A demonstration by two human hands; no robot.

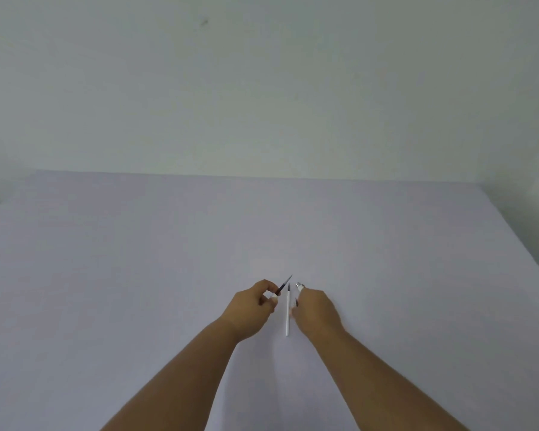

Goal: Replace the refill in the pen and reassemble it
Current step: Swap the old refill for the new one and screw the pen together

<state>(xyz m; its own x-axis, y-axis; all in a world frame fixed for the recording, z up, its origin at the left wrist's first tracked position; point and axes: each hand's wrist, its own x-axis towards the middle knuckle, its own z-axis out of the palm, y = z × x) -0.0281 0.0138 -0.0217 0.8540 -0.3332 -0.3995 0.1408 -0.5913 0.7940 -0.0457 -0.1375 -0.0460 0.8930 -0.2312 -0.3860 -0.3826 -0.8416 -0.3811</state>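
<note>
Left hand [255, 303] pinched a dark refill [284, 285], tip toward 1 o'clock. Right hand [315, 307] closed around the pen barrel [299, 286], end toward 11. A white refill [288, 315] lay on the table [137, 275] between them, axis 12–6.

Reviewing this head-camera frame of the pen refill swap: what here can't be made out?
- Piece in the left hand: only a thin dark tip shows; the fingers cover the rest.
- Part in the right hand: only a silvery end shows beyond the knuckles; the hand hides the rest.
- White refill on the table: too small to tell new from used.
- Both grips: fingertips hidden or too small.
</note>
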